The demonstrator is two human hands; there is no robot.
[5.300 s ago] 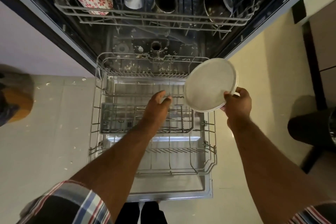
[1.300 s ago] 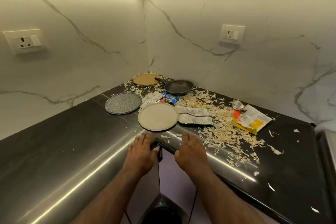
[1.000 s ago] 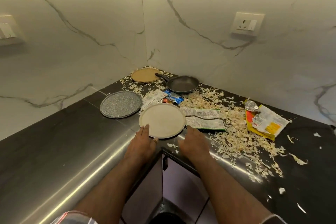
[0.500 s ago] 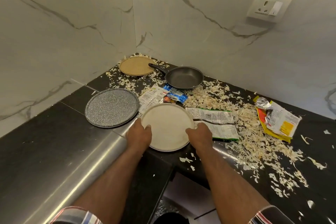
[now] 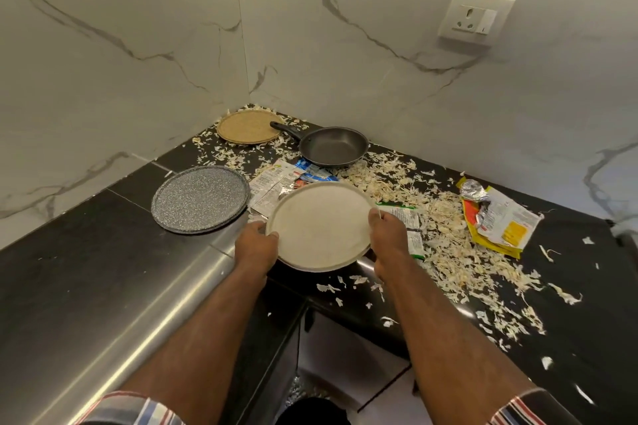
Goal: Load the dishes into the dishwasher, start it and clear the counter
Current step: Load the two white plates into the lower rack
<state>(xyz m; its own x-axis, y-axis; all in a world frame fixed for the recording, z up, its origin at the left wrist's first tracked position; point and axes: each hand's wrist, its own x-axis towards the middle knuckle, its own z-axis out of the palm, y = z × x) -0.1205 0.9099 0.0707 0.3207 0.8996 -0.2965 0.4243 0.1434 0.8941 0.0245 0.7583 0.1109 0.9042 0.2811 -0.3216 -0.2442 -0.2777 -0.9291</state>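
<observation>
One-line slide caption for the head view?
Both hands, left and right, grip a round cream plate above the littered black counter.

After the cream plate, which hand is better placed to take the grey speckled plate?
Probably the left hand: it grips the cream plate on the side nearest the grey speckled plate. The right hand would reach across.

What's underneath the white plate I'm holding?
The white plate overlaps printed wrappers at its far edge; how far they run beneath is hidden. Both hands grip its rim.
</observation>
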